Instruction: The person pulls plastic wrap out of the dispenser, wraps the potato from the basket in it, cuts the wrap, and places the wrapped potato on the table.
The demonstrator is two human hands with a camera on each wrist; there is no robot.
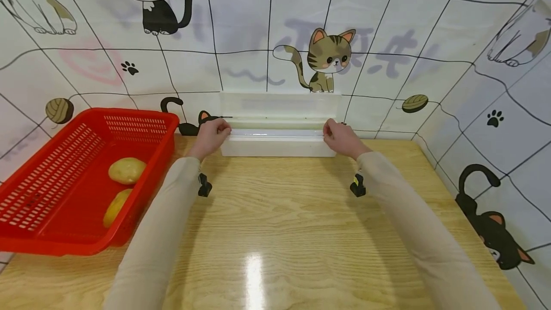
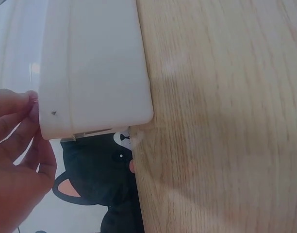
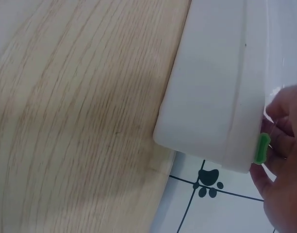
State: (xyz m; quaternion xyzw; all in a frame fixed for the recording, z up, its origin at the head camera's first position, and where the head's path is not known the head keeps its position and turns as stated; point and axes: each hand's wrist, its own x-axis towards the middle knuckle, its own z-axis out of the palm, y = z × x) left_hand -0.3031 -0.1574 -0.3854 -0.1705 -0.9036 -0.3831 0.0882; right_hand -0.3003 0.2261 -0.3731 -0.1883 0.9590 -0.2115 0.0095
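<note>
Clear film (image 1: 277, 133) lies across the white box (image 1: 277, 148), pinched at its ends by my left grip (image 1: 211, 138) and right grip (image 1: 343, 138), while I see two potatoes (image 1: 126, 171) inside the red basket (image 1: 77, 190) left of that box.

Red perforated basket (image 1: 64, 204) | inside it two potatoes (image 1: 127, 171), as it seems | wood-grain table (image 1: 275, 204) | cat-print wall covering (image 1: 245, 27) behind

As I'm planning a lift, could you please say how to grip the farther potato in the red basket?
Probably grip the farther potato at mid-length, across its narrower width, from above: its oval lies left to right, and the red basket walls it in.
</note>
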